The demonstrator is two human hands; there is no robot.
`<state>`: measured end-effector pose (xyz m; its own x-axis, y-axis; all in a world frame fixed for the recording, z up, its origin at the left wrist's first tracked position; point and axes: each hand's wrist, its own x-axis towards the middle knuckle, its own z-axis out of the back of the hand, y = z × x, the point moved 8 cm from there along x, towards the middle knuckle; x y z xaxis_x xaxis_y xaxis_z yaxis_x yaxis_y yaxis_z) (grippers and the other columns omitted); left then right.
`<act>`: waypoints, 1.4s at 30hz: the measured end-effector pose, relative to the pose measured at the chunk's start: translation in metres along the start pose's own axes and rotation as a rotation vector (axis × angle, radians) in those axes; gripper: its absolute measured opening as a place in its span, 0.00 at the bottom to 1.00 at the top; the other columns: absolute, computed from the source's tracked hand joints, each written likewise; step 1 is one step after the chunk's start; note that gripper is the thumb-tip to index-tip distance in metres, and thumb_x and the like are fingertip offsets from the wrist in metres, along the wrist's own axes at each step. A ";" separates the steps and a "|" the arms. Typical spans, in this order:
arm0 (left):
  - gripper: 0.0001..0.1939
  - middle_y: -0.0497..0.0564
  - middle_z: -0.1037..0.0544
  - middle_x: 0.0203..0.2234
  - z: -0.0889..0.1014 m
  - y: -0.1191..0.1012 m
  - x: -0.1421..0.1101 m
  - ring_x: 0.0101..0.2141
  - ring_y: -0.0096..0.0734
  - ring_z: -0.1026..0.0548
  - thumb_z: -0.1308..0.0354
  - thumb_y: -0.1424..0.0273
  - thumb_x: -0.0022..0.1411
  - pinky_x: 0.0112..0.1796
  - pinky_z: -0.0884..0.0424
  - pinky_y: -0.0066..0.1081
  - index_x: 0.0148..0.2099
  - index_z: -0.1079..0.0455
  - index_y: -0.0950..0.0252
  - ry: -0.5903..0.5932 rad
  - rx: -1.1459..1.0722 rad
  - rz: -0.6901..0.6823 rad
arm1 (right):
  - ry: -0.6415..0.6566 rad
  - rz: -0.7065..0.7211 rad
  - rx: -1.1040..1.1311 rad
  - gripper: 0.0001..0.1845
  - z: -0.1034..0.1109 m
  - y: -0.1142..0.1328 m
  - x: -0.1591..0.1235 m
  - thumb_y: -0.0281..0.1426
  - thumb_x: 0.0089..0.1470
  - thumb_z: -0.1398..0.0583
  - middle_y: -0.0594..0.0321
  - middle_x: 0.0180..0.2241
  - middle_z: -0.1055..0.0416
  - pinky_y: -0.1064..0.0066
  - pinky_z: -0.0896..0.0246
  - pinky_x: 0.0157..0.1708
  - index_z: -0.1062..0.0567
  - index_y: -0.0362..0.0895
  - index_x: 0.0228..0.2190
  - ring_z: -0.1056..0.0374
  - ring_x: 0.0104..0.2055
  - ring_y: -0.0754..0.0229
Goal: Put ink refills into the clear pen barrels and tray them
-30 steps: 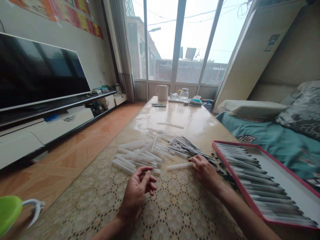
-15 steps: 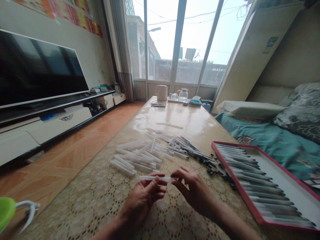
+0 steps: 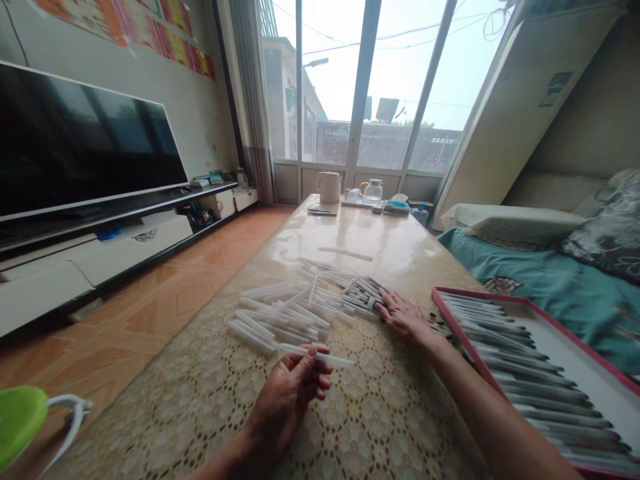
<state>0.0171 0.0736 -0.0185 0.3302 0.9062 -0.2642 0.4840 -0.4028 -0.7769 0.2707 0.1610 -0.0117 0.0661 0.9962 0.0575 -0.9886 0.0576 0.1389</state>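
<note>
Near the left edge of the desk (image 3: 360, 233), my left hand (image 3: 287, 400) is closed, fingers curled around one white plastic tube (image 3: 320, 355), which sticks out to the right above the lace cloth (image 3: 350, 427). Just beyond that hand, on the desk, lies a loose pile of white tubes (image 3: 280, 313). Mid-desk, black-tipped rods (image 3: 367, 293) sit against the pile. My right hand (image 3: 407, 319) is open and flat, fingertips touching those rods. At the desk's right edge is a red-rimmed tray (image 3: 565, 333) of similar rods.
</note>
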 end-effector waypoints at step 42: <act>0.09 0.50 0.24 0.21 0.003 -0.007 0.000 0.20 0.23 0.28 0.37 0.68 0.54 0.21 0.33 0.21 0.35 0.28 0.70 -0.065 -0.009 -0.018 | 0.106 0.303 0.349 0.14 0.013 0.057 -0.163 0.17 0.49 0.49 0.64 0.35 0.35 0.77 0.39 0.33 0.33 0.48 0.31 0.34 0.32 0.65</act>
<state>0.0113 0.0767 -0.0152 0.2683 0.9196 -0.2869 0.4964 -0.3872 -0.7769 0.2051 0.0010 -0.0006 -0.2502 0.9670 0.0485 -0.8555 -0.2443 0.4565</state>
